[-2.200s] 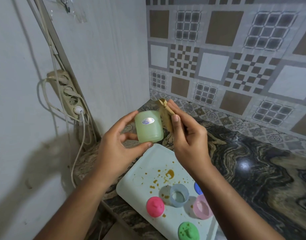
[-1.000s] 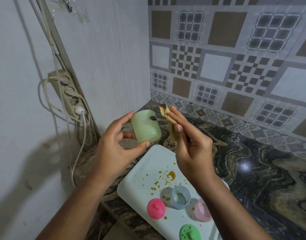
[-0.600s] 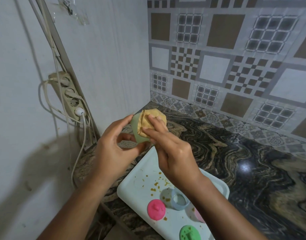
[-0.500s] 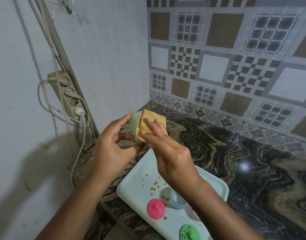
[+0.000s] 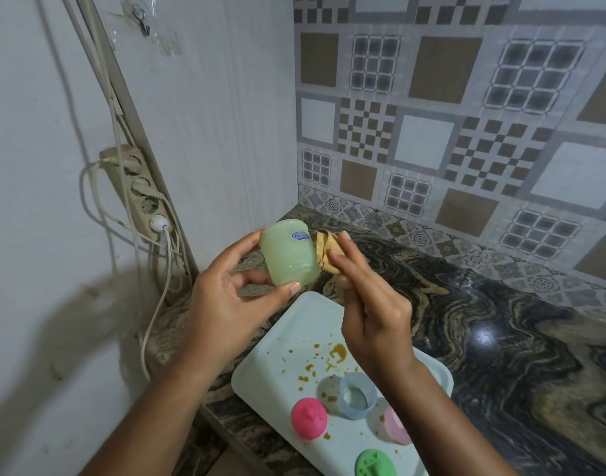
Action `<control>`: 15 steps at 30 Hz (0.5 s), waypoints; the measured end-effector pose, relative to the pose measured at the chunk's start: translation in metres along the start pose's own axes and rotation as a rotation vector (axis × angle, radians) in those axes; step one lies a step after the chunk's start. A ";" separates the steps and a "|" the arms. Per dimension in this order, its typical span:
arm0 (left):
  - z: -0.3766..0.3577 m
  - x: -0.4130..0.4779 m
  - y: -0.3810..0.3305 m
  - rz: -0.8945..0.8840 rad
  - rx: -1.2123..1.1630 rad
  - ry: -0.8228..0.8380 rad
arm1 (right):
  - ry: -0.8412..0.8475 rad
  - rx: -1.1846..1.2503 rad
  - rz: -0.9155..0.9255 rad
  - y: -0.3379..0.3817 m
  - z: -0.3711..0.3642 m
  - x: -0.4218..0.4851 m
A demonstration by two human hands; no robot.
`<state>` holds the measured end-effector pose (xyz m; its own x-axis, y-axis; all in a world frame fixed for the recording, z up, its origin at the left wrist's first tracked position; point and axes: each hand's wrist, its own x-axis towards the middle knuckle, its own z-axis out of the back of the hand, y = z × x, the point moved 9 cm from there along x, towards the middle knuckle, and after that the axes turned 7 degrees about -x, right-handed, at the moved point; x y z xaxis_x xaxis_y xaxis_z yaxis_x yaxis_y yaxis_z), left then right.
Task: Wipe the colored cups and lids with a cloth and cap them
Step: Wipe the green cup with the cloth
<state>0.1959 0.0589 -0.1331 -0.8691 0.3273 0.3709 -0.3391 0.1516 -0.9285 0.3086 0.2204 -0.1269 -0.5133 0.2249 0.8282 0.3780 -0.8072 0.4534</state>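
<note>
We're mid-wipe on the green cup (image 5: 289,254): left grip (image 5: 226,304) holds it above the tray (image 5: 294,324)'s far corner, right grip (image 5: 373,314) pinches the cloth (image 5: 324,250) against its side. Next, probably the green lid (image 5: 375,464) at the tray's near edge

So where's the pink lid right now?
In the head view, the pink lid sits low on the pale tray, just left of the blue cup and up-left of the green lid.

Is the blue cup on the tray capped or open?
Open. The blue cup stands on the tray with no lid; its inside is visible.
</note>
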 end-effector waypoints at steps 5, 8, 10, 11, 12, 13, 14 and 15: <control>0.000 0.001 0.002 0.027 0.024 0.004 | 0.106 0.041 0.121 0.031 -0.016 0.001; 0.001 0.000 0.002 0.030 0.019 0.011 | 0.146 0.059 0.139 0.025 -0.021 -0.003; 0.001 -0.002 0.000 0.020 0.010 0.012 | 0.122 0.063 0.133 0.020 -0.017 -0.004; 0.001 -0.002 0.000 0.014 0.001 0.012 | 0.110 0.067 0.124 0.017 -0.016 -0.003; 0.002 -0.002 0.001 0.009 -0.003 0.010 | 0.098 0.066 0.114 0.013 -0.016 -0.004; 0.003 -0.002 0.003 0.007 0.001 0.008 | 0.086 0.060 0.101 0.008 -0.017 -0.004; 0.005 -0.002 0.006 0.007 0.014 0.002 | 0.075 0.049 0.078 0.002 -0.018 -0.005; 0.006 -0.002 0.009 0.009 0.033 -0.002 | 0.064 0.042 0.031 -0.006 -0.019 -0.006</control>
<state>0.1925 0.0535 -0.1426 -0.8729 0.3270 0.3621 -0.3426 0.1176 -0.9321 0.2949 0.2133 -0.1403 -0.5486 0.1632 0.8200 0.4262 -0.7892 0.4422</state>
